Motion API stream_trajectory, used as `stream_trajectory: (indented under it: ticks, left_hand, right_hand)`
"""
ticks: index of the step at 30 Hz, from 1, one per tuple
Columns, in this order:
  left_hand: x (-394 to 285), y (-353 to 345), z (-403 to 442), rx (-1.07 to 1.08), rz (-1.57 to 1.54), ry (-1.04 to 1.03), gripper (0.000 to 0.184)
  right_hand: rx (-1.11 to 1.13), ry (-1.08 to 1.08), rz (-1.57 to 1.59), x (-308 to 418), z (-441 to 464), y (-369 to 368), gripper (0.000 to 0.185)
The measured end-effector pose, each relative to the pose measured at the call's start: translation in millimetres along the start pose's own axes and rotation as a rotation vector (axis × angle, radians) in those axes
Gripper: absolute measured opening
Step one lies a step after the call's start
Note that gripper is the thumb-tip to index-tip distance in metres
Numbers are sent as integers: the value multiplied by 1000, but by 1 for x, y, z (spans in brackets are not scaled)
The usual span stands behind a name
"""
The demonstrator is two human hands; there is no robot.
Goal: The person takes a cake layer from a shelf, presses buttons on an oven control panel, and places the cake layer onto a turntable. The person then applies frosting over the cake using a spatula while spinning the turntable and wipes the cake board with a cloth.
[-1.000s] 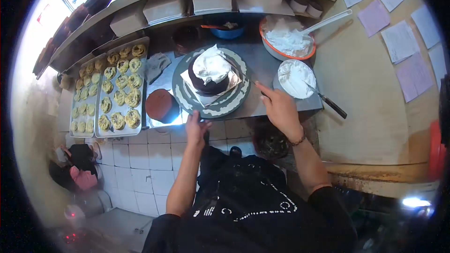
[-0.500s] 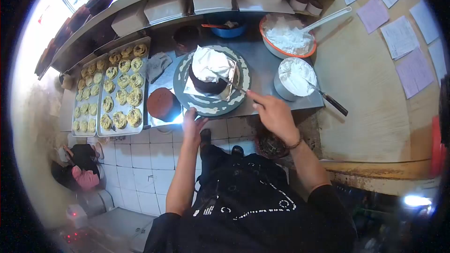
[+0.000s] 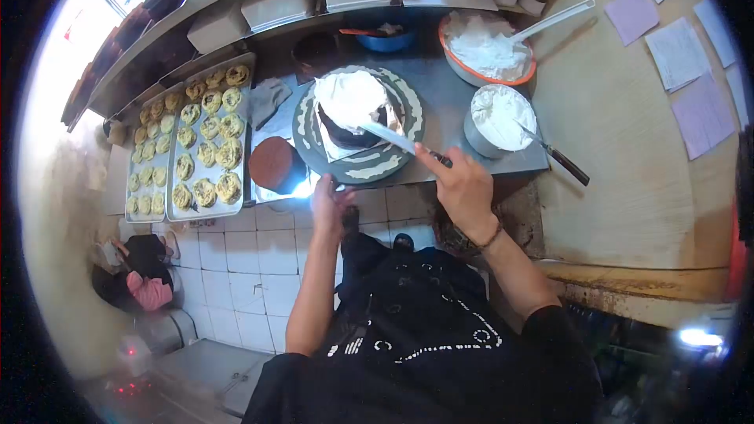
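Observation:
A dark chocolate cake (image 3: 345, 133) on a silver board stands on a round turntable (image 3: 357, 169), with white cream (image 3: 349, 93) spread over its top and the dark side largely bare. My right hand (image 3: 465, 188) is closed around the handle of an icing spatula (image 3: 391, 137). The spatula's blade reaches left to the cake's near side, by the lower edge of the cream. At the turntable's near rim is my left hand (image 3: 330, 206), fingers apart and fingertips at the edge. Just left of the turntable sits a bare brown cake (image 3: 273, 164).
On the right stand a metal pot of cream (image 3: 485, 135) with a black-handled tool (image 3: 567, 166) in it, and an orange-rimmed bowl (image 3: 491, 78) of cream. Trays (image 3: 247, 137) of pastries lie left, beside a grey cloth (image 3: 269, 100). Another person (image 3: 145, 283) crouches at lower left.
The cake and turntable have turned, and the cream on top looks flatter. The spatula blade has swung outward, now showing its flat side. My left hand has shifted slightly right along the rim.

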State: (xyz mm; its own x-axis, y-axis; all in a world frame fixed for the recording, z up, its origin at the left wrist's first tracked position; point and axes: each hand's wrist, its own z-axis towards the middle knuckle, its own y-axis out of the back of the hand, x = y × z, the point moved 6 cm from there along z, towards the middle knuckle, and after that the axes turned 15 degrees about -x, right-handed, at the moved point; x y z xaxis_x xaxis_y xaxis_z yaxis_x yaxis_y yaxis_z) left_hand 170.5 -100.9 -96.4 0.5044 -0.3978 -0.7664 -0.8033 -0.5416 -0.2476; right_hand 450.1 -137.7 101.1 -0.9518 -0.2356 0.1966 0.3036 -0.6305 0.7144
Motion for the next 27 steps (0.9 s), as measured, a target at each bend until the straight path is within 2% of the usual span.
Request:
stream_trajectory:
  ticks: [1,4,7,10,13,16,19,22,23,25,27]
  left_hand:
    - [-3,1,4,-5,-5,-27,45]
    - [-6,-4,3,-46,5,-58,40]
    - [-2,-5,-4,5,52,-53,43]
    - [3,-12,-20,21,71,-23,45]
    - [13,-15,-23,64,129,16,48]
    - [10,-13,-25,37,84,32,48]
    - [-3,-4,-7,-43,29,-36,43]
    - [-6,1,5,-108,29,-84,38]
    - [-4,0,7,-57,10,-72,36]
    - [1,-1,-2,24,33,-61,38]
    - [10,-6,-10,33,114,-21,40]
  right_hand:
    - [-8,28,-70,-1,-3,-4,50]
    - [118,-133,21,-15,1,-4,49]
    - [205,-302,368,-26,12,-3,46]
    - [252,-311,301,-28,10,-11,44]
    - [149,-172,356,-9,2,-4,43]
    - [138,-150,210,0,6,13,47]
    - [52,27,-17,-5,-7,-6,50]
    - [198,-160,129,-7,-3,-5,50]
    - [218,-202,326,-15,-5,-12,46]
    - [219,-299,392,-21,6,-8,45]
    - [305,-399,259,-20,20,7,44]
